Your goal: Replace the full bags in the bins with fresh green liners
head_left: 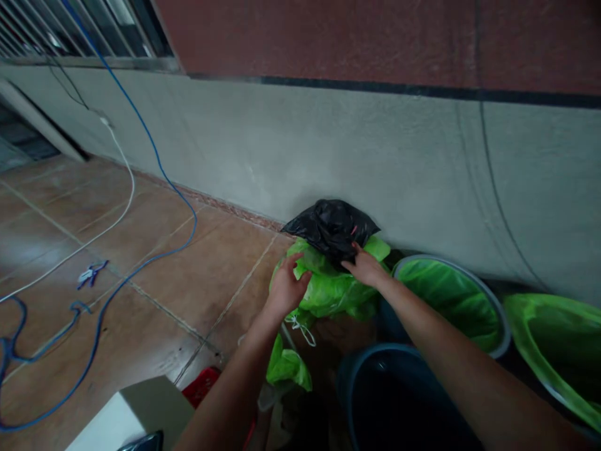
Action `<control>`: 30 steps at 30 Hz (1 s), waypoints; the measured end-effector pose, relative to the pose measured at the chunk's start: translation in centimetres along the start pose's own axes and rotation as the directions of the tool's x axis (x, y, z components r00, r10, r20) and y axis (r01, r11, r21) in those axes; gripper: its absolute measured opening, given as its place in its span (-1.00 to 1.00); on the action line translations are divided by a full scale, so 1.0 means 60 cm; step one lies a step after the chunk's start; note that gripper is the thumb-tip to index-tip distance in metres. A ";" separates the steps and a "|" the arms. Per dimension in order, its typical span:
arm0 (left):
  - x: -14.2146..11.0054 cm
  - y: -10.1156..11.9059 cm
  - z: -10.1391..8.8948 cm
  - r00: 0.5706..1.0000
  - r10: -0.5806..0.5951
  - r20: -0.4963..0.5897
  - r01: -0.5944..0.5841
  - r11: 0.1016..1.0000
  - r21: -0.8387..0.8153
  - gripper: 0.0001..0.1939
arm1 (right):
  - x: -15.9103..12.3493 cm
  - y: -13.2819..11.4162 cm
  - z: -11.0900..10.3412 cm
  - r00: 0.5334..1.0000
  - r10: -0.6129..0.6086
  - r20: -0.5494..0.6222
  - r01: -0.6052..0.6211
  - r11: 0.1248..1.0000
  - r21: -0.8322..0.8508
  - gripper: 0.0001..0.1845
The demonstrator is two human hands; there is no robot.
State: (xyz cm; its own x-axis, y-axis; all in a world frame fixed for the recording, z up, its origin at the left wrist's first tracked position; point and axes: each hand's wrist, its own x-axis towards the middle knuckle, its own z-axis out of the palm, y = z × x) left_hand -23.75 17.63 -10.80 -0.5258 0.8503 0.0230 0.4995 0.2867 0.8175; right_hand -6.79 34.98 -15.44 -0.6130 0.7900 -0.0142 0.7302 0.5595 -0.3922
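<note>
Head view, and the left hand (286, 289) is open, fingers spread on a bunched green plastic bag (331, 291), while the open right hand (366, 267) touches a black plastic bag (331, 227) on top, against a grey plastered wall (375, 169).

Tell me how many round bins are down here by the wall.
3. A green-lined bin sits just past the right hand, a second green-lined bin at the far right, and a dark bin under the right arm. Others may be hidden.
</note>
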 end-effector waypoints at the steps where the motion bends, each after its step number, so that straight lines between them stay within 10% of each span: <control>1: 0.009 -0.002 0.004 1.000 0.016 -0.004 -0.016 1.000 0.009 -0.50 | -0.003 0.000 -0.022 0.998 0.044 0.050 -0.042 0.999 -0.027 -0.29; 3: 0.032 0.000 0.008 0.997 0.073 -0.024 -0.073 0.997 0.020 -0.49 | -0.010 -0.010 -0.075 0.994 0.089 0.057 -0.087 0.995 -0.046 -0.27; 8: 0.099 0.018 0.010 0.961 0.267 -0.070 -0.265 0.963 0.037 -0.43 | 0.009 -0.065 -0.165 0.941 0.027 -0.337 -0.043 0.998 -0.039 -0.22; 14: 0.119 -0.020 0.023 0.967 0.234 -0.097 -0.235 0.972 -0.001 -0.42 | 0.111 -0.048 -0.064 0.984 -0.114 -0.134 0.087 0.978 -0.191 -0.35; 19: 0.013 -0.129 0.035 0.983 -0.163 -0.086 0.164 0.987 -0.006 -0.46 | 0.141 0.013 0.017 0.998 0.066 0.013 -0.061 0.967 -0.249 -0.29; 24: -0.161 -0.229 0.055 0.758 -0.652 -0.022 0.642 0.739 0.206 -0.51 | 0.124 -0.018 -0.033 0.991 0.135 0.006 -0.131 0.970 -0.204 -0.29; 26: -0.220 -0.249 0.070 0.686 -0.724 0.075 0.671 0.669 0.320 -0.46 | 0.095 -0.048 -0.063 0.987 0.067 -0.144 -0.083 0.990 -0.110 -0.29; 30: -0.278 -0.263 0.098 0.693 -0.692 0.201 0.563 0.694 0.449 -0.31 | -0.012 -0.125 -0.056 0.899 -0.024 -0.437 0.057 0.997 0.061 -0.52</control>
State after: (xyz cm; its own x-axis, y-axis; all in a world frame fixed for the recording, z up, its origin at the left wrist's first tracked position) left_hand -18.80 1.50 -27.49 -0.5715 0.4795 -0.6659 0.3598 0.8758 0.3218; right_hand -10.79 31.05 -9.39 -0.4371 0.8062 0.3986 0.6743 0.5871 -0.4480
